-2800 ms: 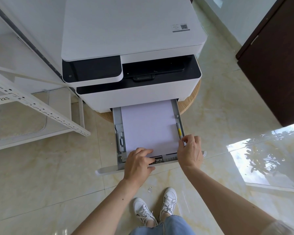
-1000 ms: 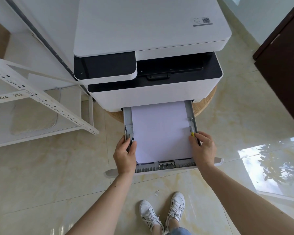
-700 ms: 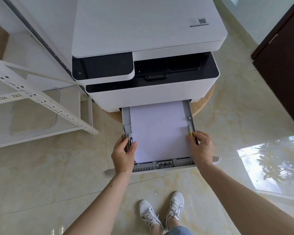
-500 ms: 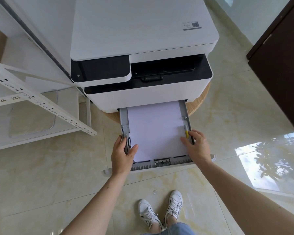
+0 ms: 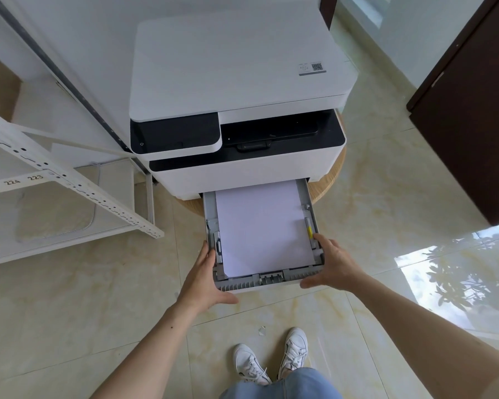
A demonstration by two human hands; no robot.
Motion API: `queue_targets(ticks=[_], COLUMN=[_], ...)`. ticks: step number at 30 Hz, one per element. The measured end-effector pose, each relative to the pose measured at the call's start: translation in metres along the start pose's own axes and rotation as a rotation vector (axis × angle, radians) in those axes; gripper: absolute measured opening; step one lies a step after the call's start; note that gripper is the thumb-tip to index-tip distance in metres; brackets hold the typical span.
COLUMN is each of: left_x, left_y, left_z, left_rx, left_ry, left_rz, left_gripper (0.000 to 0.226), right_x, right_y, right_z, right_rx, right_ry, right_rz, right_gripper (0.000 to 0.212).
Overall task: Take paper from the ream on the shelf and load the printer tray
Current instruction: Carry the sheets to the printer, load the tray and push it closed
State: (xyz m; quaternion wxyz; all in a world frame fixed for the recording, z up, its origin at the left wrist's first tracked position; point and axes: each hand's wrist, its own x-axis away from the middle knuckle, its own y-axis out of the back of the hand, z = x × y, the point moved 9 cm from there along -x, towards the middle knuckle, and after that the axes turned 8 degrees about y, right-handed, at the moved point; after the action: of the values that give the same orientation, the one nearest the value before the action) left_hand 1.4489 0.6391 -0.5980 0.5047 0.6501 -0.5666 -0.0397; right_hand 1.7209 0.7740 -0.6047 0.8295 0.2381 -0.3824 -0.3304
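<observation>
With the white paper stack lying in the pulled-out grey plastic tray, left hand and right hand clasp its front corners; push evenly toward twelve o'clock.

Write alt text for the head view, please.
Both bare hands, left hand and right hand, grip the front corners of the grey plastic printer tray, pulled out and loaded with white paper. The white-and-black printer sits above, on a round wooden stand.
</observation>
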Motion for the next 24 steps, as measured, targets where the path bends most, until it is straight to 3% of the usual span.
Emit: queue_targets(ticks=[10,24], left_x=[-0.001,-0.001], left_y=[0.007,0.010], left_z=[-0.003,-0.001], left_rx=[0.003,-0.048], left_ry=[-0.036,0.023], left_rz=[-0.034,-0.055], left_gripper=[0.137,0.143], right_x=[-0.007,-0.007], right_y=[-0.002,0.008], right_z=[0.006,0.006], right_rx=[0.097,0.060], right_ry=[0.063,0.079], right_rz=[0.022,0.012], right_gripper=[0.131,0.126])
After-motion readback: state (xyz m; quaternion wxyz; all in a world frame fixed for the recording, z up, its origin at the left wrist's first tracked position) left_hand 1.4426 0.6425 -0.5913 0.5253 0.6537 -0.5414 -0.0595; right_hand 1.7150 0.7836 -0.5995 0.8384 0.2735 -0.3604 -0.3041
